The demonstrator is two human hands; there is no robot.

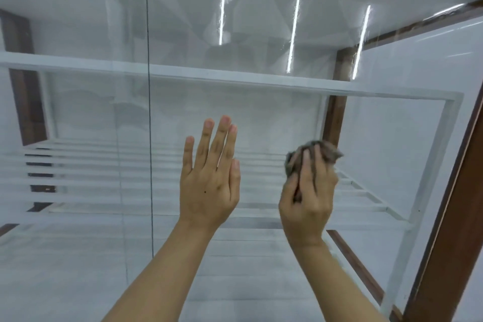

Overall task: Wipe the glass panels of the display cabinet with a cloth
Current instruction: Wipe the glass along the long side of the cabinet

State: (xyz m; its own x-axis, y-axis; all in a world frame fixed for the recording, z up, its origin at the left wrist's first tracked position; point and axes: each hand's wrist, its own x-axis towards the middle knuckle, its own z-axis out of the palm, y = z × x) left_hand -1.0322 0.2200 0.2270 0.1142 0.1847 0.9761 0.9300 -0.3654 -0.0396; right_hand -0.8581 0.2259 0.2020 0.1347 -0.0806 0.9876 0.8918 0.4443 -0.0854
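Observation:
A large glass panel (pixel 261 34) of the display cabinet fills the view, split by a thin vertical seam (pixel 149 112) left of centre. My left hand (pixel 211 180) lies flat against the glass with its fingers straight and pointing up. To its right, my right hand (pixel 308 191) grips a bunched grey cloth (pixel 324 151) and holds it against the same panel. Most of the cloth is hidden under my fingers.
A dark brown wooden frame (pixel 454 217) borders the glass on the right and along the top. Behind the glass are white shelves (pixel 235 78) and white slats (pixel 130 165). Three bright strip lights (pixel 294 34) reflect in the upper glass.

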